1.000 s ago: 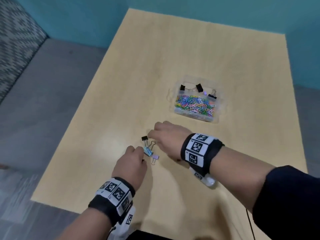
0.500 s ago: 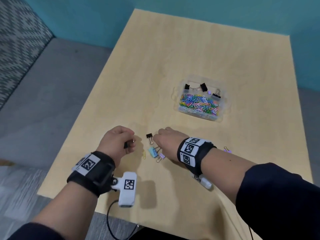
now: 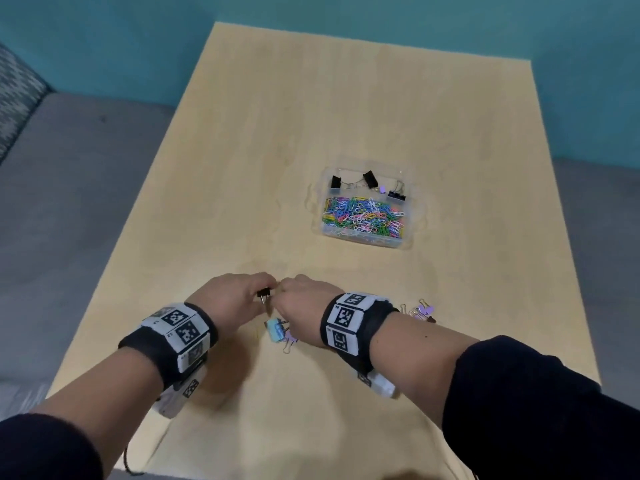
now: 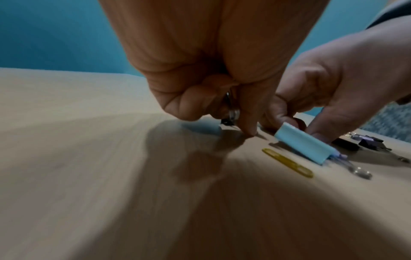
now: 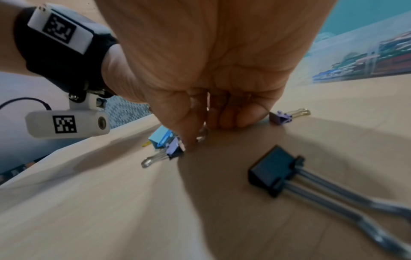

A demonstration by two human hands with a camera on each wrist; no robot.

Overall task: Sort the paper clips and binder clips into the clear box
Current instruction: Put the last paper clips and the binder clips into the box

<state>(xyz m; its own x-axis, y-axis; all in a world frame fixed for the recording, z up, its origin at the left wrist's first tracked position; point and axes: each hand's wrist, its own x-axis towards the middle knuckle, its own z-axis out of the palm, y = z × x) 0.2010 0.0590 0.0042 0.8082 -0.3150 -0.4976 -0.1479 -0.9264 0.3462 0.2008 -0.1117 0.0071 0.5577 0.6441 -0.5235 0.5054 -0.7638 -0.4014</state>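
Note:
The clear box [image 3: 408, 233] stands mid-table, holding several coloured paper clips and black binder clips. My left hand [image 3: 239, 296] curls its fingers round a small black binder clip [image 3: 264, 293]; the clip's silver handles [image 4: 231, 109] show between the fingers. My right hand [image 3: 304, 299] is right beside it, fingers curled, thumb and fingertips pinching the wire handle [image 5: 201, 135] of a light blue binder clip [image 3: 275, 329] [image 4: 304, 144]. A purple binder clip [image 3: 289, 339] [image 5: 173, 149] and a yellow paper clip [image 4: 286, 162] lie against the blue one.
More small binder clips [image 3: 420, 311], purple and dark, lie on the table just right of my right wrist. One black clip [image 5: 273, 174] sits under that wrist. The wooden table [image 3: 311, 98] ends at teal walls behind, with grey floor on the left.
My left hand, which had pulled away to the left, has come back and now meets the right hand at the black clip. The right hand has stayed over the blue clip.

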